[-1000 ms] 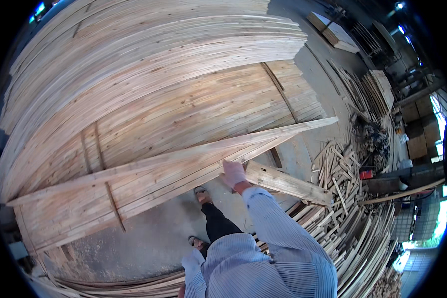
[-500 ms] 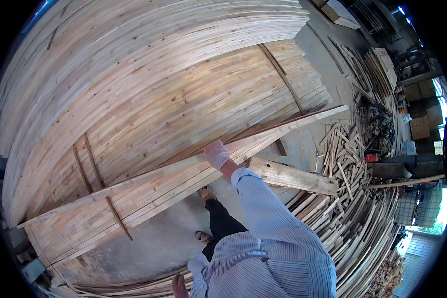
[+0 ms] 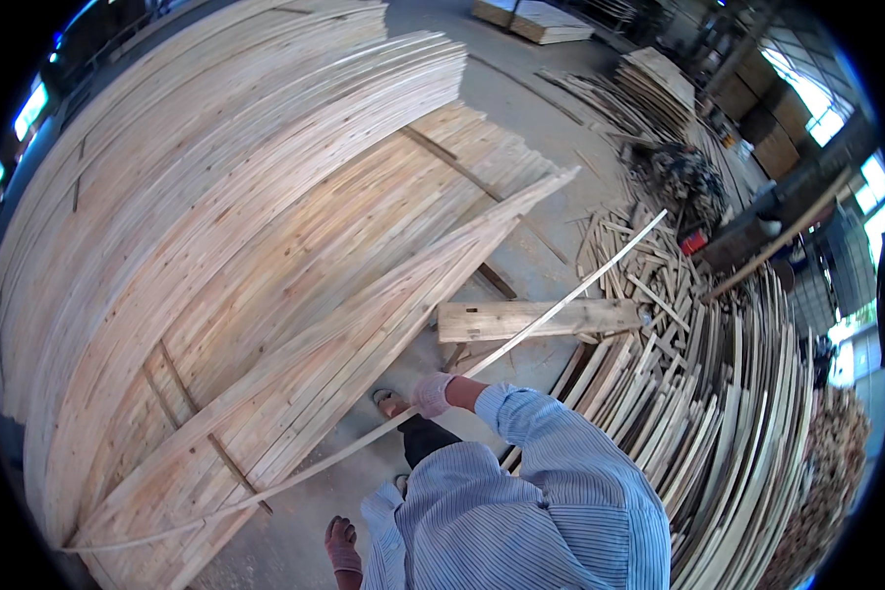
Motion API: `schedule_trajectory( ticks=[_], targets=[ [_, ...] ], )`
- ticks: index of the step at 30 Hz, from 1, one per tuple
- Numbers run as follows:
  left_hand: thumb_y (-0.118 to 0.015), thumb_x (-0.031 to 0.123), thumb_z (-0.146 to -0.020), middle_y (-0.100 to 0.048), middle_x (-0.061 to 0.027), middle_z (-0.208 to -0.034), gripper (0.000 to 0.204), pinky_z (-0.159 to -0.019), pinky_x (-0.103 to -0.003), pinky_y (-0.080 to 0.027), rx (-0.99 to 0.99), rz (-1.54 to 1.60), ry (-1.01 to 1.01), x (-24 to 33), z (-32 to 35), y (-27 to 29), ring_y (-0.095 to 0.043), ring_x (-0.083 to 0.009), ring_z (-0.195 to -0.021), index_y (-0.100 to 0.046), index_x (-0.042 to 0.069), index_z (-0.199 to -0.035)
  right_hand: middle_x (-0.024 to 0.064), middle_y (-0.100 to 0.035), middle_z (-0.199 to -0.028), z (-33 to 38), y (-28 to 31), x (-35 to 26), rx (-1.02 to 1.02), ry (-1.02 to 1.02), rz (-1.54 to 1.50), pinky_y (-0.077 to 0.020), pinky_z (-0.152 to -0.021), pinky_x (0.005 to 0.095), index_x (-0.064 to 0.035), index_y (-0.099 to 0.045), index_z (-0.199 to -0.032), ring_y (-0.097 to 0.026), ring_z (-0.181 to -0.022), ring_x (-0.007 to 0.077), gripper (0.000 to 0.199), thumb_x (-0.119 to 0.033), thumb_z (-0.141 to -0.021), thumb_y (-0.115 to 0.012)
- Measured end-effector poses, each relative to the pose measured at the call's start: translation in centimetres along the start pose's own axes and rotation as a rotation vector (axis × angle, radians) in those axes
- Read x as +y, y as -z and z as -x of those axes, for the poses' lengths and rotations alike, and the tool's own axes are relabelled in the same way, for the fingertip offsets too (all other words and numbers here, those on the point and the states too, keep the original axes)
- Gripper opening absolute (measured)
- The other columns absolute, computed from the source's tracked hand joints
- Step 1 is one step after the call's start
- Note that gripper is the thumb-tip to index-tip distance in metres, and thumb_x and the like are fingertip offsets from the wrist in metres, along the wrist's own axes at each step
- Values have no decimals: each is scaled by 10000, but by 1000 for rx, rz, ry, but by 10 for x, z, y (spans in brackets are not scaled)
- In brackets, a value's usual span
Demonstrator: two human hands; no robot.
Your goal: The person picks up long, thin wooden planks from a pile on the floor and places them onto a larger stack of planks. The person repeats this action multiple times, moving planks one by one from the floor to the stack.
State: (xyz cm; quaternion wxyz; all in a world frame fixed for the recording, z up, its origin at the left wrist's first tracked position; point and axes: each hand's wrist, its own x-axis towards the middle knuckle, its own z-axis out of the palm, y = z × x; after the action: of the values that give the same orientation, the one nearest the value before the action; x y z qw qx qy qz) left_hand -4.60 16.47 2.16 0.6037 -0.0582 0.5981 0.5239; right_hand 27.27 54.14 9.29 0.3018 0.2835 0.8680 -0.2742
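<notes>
My right hand [image 3: 432, 394], in a pale pinkish glove, is closed around a long, thin wooden strip [image 3: 570, 300]. The strip slants from the lower left, where its end lies over the boards, up to the right past the hand. Low in the view hangs my left hand [image 3: 342, 543], gloved, away from the strip, its fingers loosely bent with nothing seen in them. Left of my hands lies a stack of long, light wooden boards [image 3: 265, 256]; a board [image 3: 364, 329] rests slantwise across its near side.
Narrow dark battens [image 3: 462, 167] lie across the stack. A short thick plank [image 3: 521, 320] stands to the right, beside a heap of offcuts [image 3: 639, 265] and a large pile of long strips [image 3: 718, 433]. My foot [image 3: 390, 402] is on the grey floor [image 3: 521, 88].
My right hand has come back toward my body with the thin strip, lifting it away from the stack's near edge. My view has turned to the right. My left hand shows more fully.
</notes>
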Motion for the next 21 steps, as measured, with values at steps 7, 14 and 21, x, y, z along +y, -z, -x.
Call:
schedule_trajectory(
  ticks=[7,14,21],
  targets=[
    [-547,185,-963,-450,48,-656,206,-506,-221,-337,26,231,-3,9,50,-1,-422,-82,-568,-488,169,-767,167,-636,-1229,61,-59,-39,162,94,-84,-497,-933,443,-145,-639,-1233,-629,-1093,354,419,-203,-836,-518],
    [-555,340,-945,-623,-48,-722,251,-668,-383,-488,49,605,-187,-13,40,54,-579,-214,-665,-615,132,-817,178,-679,-1040,139,-77,-120,267,5,-105,-506,-863,494,-121,-649,-1057,-638,-1000,392,294,-348,-880,-588],
    [-475,447,-974,-650,-92,-1062,381,-876,-537,-513,295,958,-173,3,64,10,-622,-308,-979,-612,129,-1132,160,-672,-853,177,-148,-87,404,190,-38,-519,-735,474,-91,-667,-887,-658,-834,358,303,-362,-754,-702]
  ],
)
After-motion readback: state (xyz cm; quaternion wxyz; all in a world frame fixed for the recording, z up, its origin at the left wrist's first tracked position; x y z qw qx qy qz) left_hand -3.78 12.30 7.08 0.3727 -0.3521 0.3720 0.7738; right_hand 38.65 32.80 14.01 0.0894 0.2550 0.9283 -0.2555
